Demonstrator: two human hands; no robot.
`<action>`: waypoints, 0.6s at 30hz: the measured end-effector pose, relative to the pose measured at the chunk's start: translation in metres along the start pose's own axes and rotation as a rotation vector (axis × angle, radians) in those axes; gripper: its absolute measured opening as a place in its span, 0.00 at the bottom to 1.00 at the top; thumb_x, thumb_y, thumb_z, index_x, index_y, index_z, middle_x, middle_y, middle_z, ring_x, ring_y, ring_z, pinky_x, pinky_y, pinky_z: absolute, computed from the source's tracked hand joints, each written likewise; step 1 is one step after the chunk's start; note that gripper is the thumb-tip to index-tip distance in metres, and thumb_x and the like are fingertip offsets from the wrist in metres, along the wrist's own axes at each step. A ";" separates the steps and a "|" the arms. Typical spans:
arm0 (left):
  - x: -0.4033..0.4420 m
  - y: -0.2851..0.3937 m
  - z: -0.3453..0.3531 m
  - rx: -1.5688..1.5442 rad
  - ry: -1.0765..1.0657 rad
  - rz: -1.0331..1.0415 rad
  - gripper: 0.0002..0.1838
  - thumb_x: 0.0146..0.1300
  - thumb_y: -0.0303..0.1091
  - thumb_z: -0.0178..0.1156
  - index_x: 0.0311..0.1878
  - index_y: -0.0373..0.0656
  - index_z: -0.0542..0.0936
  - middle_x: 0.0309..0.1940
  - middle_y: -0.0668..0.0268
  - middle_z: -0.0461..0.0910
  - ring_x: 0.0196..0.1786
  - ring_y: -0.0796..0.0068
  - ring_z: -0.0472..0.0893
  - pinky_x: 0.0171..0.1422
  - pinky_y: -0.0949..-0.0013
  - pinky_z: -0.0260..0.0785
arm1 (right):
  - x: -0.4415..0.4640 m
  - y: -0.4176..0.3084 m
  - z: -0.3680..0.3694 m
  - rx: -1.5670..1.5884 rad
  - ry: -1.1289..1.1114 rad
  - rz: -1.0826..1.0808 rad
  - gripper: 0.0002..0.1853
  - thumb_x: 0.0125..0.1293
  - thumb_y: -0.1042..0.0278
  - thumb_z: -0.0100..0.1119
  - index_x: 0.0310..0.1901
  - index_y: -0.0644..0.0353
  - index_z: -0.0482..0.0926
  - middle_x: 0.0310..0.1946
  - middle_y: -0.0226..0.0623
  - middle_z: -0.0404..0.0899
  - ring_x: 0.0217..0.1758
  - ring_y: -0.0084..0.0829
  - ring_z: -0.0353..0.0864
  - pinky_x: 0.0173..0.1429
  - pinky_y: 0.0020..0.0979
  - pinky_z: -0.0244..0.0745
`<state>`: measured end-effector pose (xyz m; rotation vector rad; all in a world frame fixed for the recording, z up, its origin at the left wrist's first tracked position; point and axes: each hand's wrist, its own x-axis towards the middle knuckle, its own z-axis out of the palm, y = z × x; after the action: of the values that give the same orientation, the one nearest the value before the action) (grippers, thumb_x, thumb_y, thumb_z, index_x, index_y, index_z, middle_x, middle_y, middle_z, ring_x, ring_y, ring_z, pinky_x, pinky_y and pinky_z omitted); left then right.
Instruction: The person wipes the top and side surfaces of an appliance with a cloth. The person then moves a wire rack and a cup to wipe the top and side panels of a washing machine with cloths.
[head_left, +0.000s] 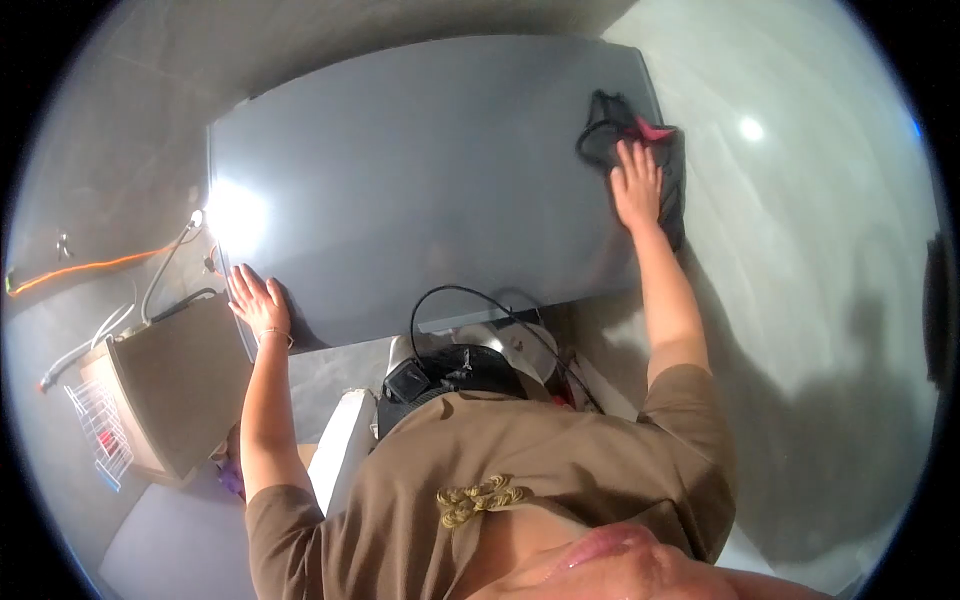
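Two grips: palms down, clamped on nothing visible; left grip (257, 302) flat at the left edge of the tabletop (430, 180), fingers spread; right grip (637, 187) laid over the dark bundle (673, 190), fingers extended.
Bundle's place: right end of the tabletop, red part (654, 130) showing just beyond the fingers.
Handling: judged light, soft, floppy, not fragile; should slide easily.
Hold: gathered middle, probably; black loop (583, 140) may flop loose.
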<state>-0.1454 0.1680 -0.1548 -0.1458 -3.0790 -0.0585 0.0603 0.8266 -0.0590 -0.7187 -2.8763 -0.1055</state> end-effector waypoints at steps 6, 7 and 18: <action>-0.001 0.005 -0.010 -0.036 -0.002 0.008 0.36 0.70 0.48 0.43 0.77 0.44 0.49 0.79 0.60 0.43 0.81 0.59 0.41 0.78 0.38 0.35 | 0.123 0.001 0.028 0.022 -0.068 0.373 0.31 0.73 0.40 0.31 0.76 0.33 0.51 0.79 0.31 0.43 0.81 0.42 0.42 0.78 0.59 0.35; 0.000 0.005 -0.010 -0.018 0.002 0.010 0.36 0.70 0.49 0.43 0.78 0.45 0.48 0.79 0.61 0.43 0.81 0.60 0.42 0.78 0.40 0.35 | 0.143 -0.006 0.031 0.023 -0.063 0.401 0.32 0.72 0.39 0.31 0.76 0.33 0.51 0.79 0.32 0.42 0.81 0.43 0.41 0.78 0.59 0.34; -0.001 0.008 -0.020 -0.001 0.009 0.012 0.36 0.70 0.48 0.44 0.78 0.46 0.49 0.79 0.62 0.43 0.81 0.61 0.42 0.78 0.41 0.37 | 0.246 -0.159 0.067 0.054 0.006 0.114 0.30 0.73 0.44 0.27 0.75 0.36 0.53 0.79 0.34 0.43 0.81 0.47 0.37 0.77 0.63 0.28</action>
<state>-0.1430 0.1751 -0.1349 -0.1635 -3.0689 -0.0603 -0.2385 0.8072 -0.0832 -0.8678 -2.8132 -0.0155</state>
